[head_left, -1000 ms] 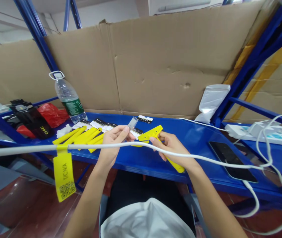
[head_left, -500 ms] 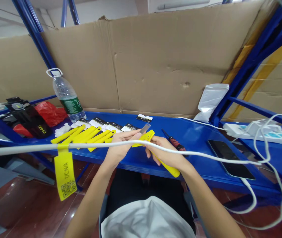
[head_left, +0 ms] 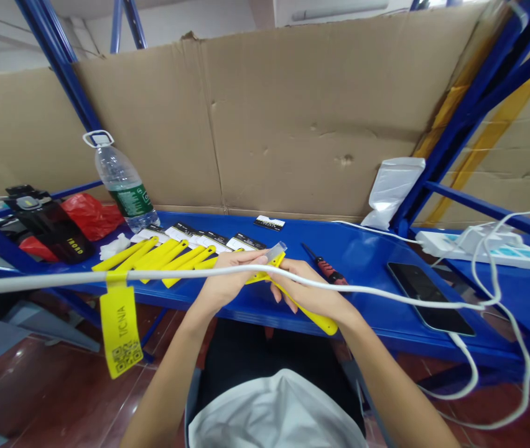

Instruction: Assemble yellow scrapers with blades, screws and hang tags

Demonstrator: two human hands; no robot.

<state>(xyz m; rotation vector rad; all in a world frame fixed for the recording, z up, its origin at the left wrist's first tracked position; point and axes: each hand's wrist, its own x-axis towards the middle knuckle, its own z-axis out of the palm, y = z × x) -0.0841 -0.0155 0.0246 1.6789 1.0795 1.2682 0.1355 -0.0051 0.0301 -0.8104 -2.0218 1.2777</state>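
Over the bench's front edge, my right hand (head_left: 305,286) is closed around a yellow scraper (head_left: 317,319). Its long handle slants down to the right, and its wide head lies between both hands. My left hand (head_left: 230,274) pinches a small clear, flat rectangular piece (head_left: 275,251) against the scraper's head; whether this is a blade or its cover I cannot tell. A white cable crosses in front of my fingers and hides part of the head. Left of my left hand lie several yellow scrapers (head_left: 162,256) in a row. A red-and-black screwdriver (head_left: 328,269) lies right of my right hand.
Black-and-white cards (head_left: 244,242) lie behind the scrapers. A water bottle (head_left: 129,190), a black bottle (head_left: 53,227) and a red bag (head_left: 92,216) stand at left. At right are a phone (head_left: 426,295) and a power strip (head_left: 517,249). A white cable (head_left: 386,297) with a yellow tag (head_left: 120,330) spans the foreground.
The clear piece has moved slightly right and down, closer over the scraper's head. The head has tipped and shows less of its face. Both hands keep their hold.
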